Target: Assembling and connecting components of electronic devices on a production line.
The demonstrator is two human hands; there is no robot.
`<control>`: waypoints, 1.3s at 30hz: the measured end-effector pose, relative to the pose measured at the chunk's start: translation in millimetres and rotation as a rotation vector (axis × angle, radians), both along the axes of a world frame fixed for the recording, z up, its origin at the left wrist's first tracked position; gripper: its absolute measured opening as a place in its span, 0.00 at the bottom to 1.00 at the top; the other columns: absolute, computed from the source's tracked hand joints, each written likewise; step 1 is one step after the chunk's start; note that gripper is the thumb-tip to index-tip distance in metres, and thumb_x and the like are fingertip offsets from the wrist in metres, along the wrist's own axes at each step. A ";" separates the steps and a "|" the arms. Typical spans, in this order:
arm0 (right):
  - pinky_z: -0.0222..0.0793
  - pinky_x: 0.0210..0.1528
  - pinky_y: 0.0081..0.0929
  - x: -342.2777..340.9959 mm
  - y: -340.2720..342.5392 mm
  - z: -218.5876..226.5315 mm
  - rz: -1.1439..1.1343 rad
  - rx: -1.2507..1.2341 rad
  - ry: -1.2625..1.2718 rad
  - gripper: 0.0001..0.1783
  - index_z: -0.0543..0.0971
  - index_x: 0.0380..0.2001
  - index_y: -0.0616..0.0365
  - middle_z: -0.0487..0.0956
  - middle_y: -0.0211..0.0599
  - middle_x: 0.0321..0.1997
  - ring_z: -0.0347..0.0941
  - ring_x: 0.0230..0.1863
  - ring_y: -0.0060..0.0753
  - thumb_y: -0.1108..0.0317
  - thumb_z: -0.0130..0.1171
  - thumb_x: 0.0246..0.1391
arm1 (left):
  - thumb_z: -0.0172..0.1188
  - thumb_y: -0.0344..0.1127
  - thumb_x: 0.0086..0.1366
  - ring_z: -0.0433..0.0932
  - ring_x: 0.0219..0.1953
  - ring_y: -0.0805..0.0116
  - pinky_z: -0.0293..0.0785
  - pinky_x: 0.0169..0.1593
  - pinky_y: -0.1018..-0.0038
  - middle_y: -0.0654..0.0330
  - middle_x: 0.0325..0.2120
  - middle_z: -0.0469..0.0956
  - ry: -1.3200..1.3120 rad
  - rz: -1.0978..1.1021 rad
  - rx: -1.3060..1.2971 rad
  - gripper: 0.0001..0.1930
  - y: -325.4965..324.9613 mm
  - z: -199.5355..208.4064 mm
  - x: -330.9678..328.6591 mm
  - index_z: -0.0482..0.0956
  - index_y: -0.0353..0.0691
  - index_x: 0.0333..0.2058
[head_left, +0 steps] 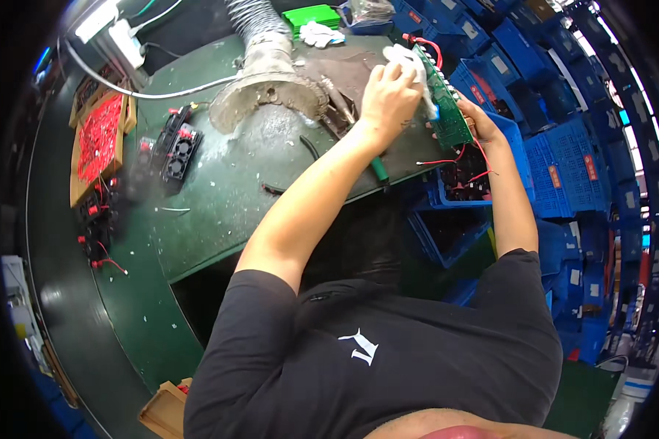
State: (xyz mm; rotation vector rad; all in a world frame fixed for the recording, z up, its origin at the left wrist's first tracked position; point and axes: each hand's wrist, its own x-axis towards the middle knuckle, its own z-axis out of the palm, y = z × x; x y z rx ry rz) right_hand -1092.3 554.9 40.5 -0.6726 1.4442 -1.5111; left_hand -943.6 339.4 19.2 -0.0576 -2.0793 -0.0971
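My right hand (483, 123) grips a green circuit board (447, 110) from behind its right edge, holding it tilted up above the bench's right side. Red wires (483, 157) trail from the board's lower end, and a thick red cable (432, 50) loops at its top. In my left hand (392, 96), the fingers are closed on a white cloth (416, 62), bunched against the board's left face. Whether this cloth is a glove I cannot make out. Under my left forearm lies a tool with a green handle (379, 170).
A grey flexible duct with a flared hood (267, 91) stands on the green bench (220, 219). Left of it are black fan units (179, 154) and a carton of red parts (101, 139). White gloves (321, 34) lie at the back. Blue bins (556, 168) crowd the right side.
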 end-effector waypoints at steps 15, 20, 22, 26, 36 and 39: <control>0.62 0.68 0.70 60.8 55.3 46.5 -0.042 -0.355 -0.144 0.57 0.48 0.77 0.60 0.55 0.69 0.76 0.60 0.71 0.74 0.37 0.61 0.58 | 0.65 0.38 0.64 0.77 0.32 0.50 0.74 0.38 0.60 0.51 0.25 0.77 -0.314 -0.228 0.738 0.10 0.9 31.6 115.1 0.80 0.37 0.30; 0.43 0.76 0.69 122.5 31.6 102.4 -0.009 -0.365 -0.129 0.57 0.43 0.78 0.61 0.45 0.66 0.80 0.48 0.77 0.71 0.52 0.65 0.58 | 0.61 0.37 0.66 0.77 0.30 0.49 0.73 0.37 0.59 0.50 0.24 0.77 -0.213 -0.239 0.836 0.09 -4.0 19.0 231.4 0.78 0.37 0.31; 0.41 0.78 0.66 144.1 -5.0 113.3 -0.084 -0.354 -0.109 0.62 0.42 0.77 0.65 0.44 0.65 0.80 0.46 0.78 0.68 0.55 0.70 0.52 | 0.56 0.36 0.67 0.79 0.34 0.40 0.74 0.39 0.54 0.44 0.26 0.79 -0.294 -0.233 1.049 0.08 -12.8 18.4 274.1 0.75 0.36 0.33; 0.45 0.78 0.62 207.6 -72.1 117.2 0.351 -0.372 -0.117 0.64 0.45 0.76 0.68 0.47 0.64 0.79 0.49 0.78 0.65 0.55 0.75 0.48 | 0.52 0.31 0.68 0.72 0.30 0.60 0.71 0.39 0.67 0.53 0.29 0.72 -0.070 -0.067 1.183 0.06 -17.4 3.8 357.9 0.71 0.35 0.38; 0.79 0.56 0.42 392.4 -247.5 95.2 0.740 -0.174 -0.021 0.49 0.57 0.71 0.74 0.74 0.70 0.61 0.80 0.56 0.61 0.56 0.62 0.53 | 0.57 0.38 0.75 0.67 0.19 0.83 0.62 0.25 0.80 0.68 0.17 0.69 0.476 0.571 1.516 0.18 5.0 -17.3 535.1 0.78 0.33 0.26; 0.78 0.55 0.38 402.2 -311.5 73.3 1.027 0.019 0.314 0.55 0.56 0.74 0.69 0.77 0.64 0.58 0.80 0.55 0.50 0.47 0.64 0.51 | 0.54 0.40 0.77 0.63 0.18 0.85 0.56 0.24 0.82 0.69 0.16 0.68 0.601 0.610 1.475 0.22 11.6 -16.9 558.9 0.74 0.36 0.22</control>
